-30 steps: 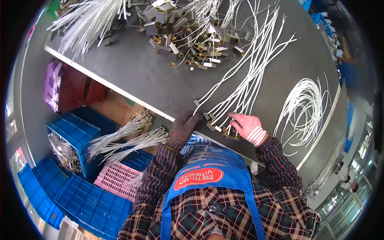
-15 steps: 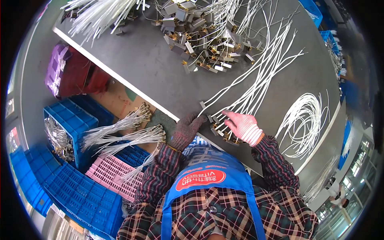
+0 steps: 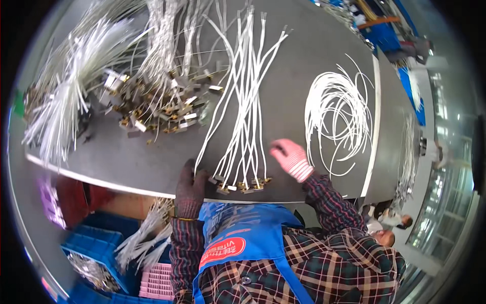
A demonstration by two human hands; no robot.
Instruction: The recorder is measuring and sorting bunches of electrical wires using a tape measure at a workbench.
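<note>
L hand (image 3: pixel 190 188) flat on wire ends (image 3: pixel 242 185), R hand (image 3: pixel 290 158) open just right; connector pile (image 3: pixel 157 106) far left, coil (image 3: pixel 338 119) right.

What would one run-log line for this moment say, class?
left hand: dark glove, on table edge by wire ends | right hand: pink glove, beside white wire bundle | grey table | wire coil right

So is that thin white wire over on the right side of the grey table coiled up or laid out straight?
Coiled: the thin white wire lies in loose round loops on the grey table.
</note>
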